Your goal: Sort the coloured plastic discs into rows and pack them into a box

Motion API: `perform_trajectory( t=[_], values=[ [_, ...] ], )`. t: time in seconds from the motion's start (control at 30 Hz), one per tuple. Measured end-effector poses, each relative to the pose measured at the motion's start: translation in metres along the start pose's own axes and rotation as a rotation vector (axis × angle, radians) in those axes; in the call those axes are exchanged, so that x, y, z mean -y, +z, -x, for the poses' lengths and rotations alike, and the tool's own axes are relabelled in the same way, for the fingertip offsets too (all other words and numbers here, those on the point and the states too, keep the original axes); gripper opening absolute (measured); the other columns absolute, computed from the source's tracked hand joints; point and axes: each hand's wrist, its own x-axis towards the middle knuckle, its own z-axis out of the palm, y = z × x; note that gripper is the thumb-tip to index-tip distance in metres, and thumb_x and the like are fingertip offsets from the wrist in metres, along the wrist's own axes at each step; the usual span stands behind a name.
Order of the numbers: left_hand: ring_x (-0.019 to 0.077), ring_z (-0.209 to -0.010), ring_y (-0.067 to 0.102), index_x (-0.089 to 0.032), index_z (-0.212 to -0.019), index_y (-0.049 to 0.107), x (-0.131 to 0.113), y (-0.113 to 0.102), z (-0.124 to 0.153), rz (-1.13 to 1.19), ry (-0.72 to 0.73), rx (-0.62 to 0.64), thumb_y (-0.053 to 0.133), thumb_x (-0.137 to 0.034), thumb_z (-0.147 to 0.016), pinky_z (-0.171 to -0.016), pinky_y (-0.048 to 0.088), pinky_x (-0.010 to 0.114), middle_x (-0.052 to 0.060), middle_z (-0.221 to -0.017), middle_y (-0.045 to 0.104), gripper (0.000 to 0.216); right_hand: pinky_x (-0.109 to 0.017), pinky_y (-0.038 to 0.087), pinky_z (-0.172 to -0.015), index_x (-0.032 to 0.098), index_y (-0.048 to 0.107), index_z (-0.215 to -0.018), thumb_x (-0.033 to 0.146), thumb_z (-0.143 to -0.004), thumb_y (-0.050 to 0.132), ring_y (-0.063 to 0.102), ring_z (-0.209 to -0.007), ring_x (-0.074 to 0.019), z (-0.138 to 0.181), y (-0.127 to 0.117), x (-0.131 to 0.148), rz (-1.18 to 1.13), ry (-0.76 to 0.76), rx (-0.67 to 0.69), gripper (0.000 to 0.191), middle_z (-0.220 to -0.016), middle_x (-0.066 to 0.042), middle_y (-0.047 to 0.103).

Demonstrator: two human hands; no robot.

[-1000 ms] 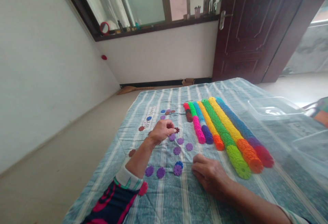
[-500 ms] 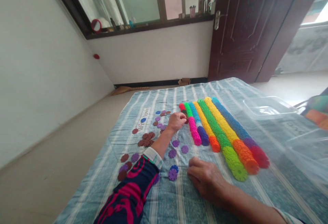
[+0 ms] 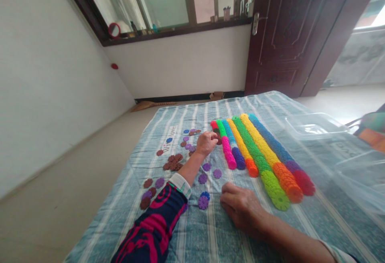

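Note:
My left hand point(image 3: 207, 142) reaches across the cloth with its fingers pinched at the near end of a short row. That row has red discs point(image 3: 213, 124) at the far end and brown notched plastic discs point(image 3: 219, 139) by my fingertips, partly covered by the hand. Closer to me, my right hand point(image 3: 242, 206) rests curled on the cloth; its fingers hide whatever may be inside. Just left of it lie a purple disc point(image 3: 203, 203) and a blue disc point(image 3: 205, 195), overlapping. Loose purple discs point(image 3: 217, 173) and a brown pile point(image 3: 173, 162) lie around my left arm.
Long rows of overlapping discs, including a green row point(image 3: 248, 144) and a blue row point(image 3: 269, 138), slant across the striped cloth point(image 3: 237, 241). Clear plastic containers point(image 3: 314, 126) stand at the right. Beyond the bed-like surface are a wall and a door point(image 3: 279, 34).
Hardly anything differs. The whole view has shifted slightly, and both hands keep nearly the same places and closed shapes.

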Motion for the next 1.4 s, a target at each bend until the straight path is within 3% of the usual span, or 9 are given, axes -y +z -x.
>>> perform_trajectory(
  t=[0.2,0.33,0.47,0.63,0.77,1.0,1.1,1.2,1.4],
  values=[
    [0.0147,-0.077,0.061,-0.015,-0.070,0.070,0.025,-0.045,0.015,-0.041,-0.008,-0.014,0.056,-0.013,-0.073,-0.074,0.044,0.023,0.003,-0.075,0.069,0.015,-0.025,0.031,-0.055,0.018,0.052,-0.066,0.009,-0.087,0.042,0.049,-0.061,-0.0108,0.000,0.000,0.000,0.009,0.003,-0.003,0.025,-0.075,-0.002,0.054],
    [0.0144,-0.066,0.060,-0.017,-0.067,0.071,0.051,-0.084,0.032,-0.153,-0.128,0.120,0.057,-0.014,-0.069,-0.062,0.040,0.022,0.000,-0.063,0.066,0.014,-0.025,0.031,-0.054,0.018,0.052,-0.064,0.010,-0.087,0.042,0.047,-0.059,-0.0107,0.001,0.000,0.001,0.014,-0.003,-0.017,0.026,-0.074,-0.001,0.053],
    [0.0138,-0.061,0.059,-0.017,-0.064,0.072,0.061,-0.099,0.051,-0.248,-0.209,0.217,0.057,-0.017,-0.069,-0.057,0.037,0.022,0.000,-0.059,0.065,0.015,-0.024,0.032,-0.055,0.018,0.052,-0.065,0.011,-0.088,0.042,0.048,-0.061,-0.0106,0.001,-0.001,0.001,0.003,0.007,0.002,0.026,-0.075,-0.001,0.052],
    [0.0143,-0.060,0.058,-0.018,-0.061,0.070,0.048,-0.087,0.059,-0.298,-0.229,0.227,0.062,-0.034,-0.071,-0.055,0.035,0.023,0.001,-0.059,0.065,0.020,-0.024,0.033,-0.057,0.018,0.053,-0.067,0.013,-0.090,0.041,0.050,-0.064,-0.0113,0.002,0.000,0.000,0.015,0.005,0.015,0.026,-0.078,-0.002,0.055],
    [0.0133,-0.060,0.057,-0.020,-0.060,0.068,0.041,-0.080,0.055,-0.292,-0.273,0.197,0.067,-0.029,-0.064,-0.053,0.033,0.022,-0.001,-0.058,0.064,0.010,-0.025,0.032,-0.057,0.018,0.053,-0.067,0.013,-0.090,0.041,0.050,-0.064,-0.0117,0.002,0.000,0.000,0.023,0.002,0.014,0.027,-0.078,-0.003,0.055],
    [0.0104,-0.049,0.047,-0.015,-0.050,0.061,0.047,-0.095,0.058,0.024,-0.385,0.207,0.067,-0.025,-0.059,-0.050,0.032,0.023,-0.003,-0.045,0.052,0.015,-0.025,0.031,-0.056,0.018,0.051,-0.065,0.011,-0.088,0.042,0.050,-0.063,-0.0114,0.001,-0.001,0.001,0.032,0.009,0.000,0.026,-0.076,-0.002,0.054],
    [0.0094,-0.048,0.044,-0.015,-0.052,0.062,0.037,-0.094,0.056,0.178,-0.347,0.213,0.066,-0.027,-0.060,-0.049,0.032,0.023,-0.004,-0.046,0.050,0.015,-0.025,0.030,-0.055,0.018,0.051,-0.064,0.011,-0.087,0.044,0.049,-0.061,-0.0110,0.000,0.000,0.002,0.028,0.009,-0.008,0.025,-0.075,-0.001,0.053],
    [0.0090,-0.049,0.044,-0.014,-0.056,0.064,0.020,-0.076,0.044,0.223,-0.221,0.249,0.064,-0.028,-0.064,-0.050,0.032,0.022,-0.004,-0.049,0.052,0.016,-0.025,0.030,-0.054,0.018,0.050,-0.064,0.010,-0.086,0.044,0.047,-0.059,-0.0107,0.000,0.000,0.001,0.022,0.008,-0.009,0.024,-0.074,-0.001,0.053],
    [0.0108,-0.057,0.051,-0.014,-0.059,0.068,-0.006,-0.028,0.010,0.082,-0.033,0.198,0.059,-0.019,-0.067,-0.055,0.037,0.022,-0.002,-0.054,0.058,0.013,-0.025,0.028,-0.054,0.018,0.050,-0.065,0.010,-0.086,0.043,0.049,-0.061,-0.0109,0.000,0.002,0.000,0.037,0.006,-0.012,0.023,-0.076,-0.002,0.055]
  ],
)
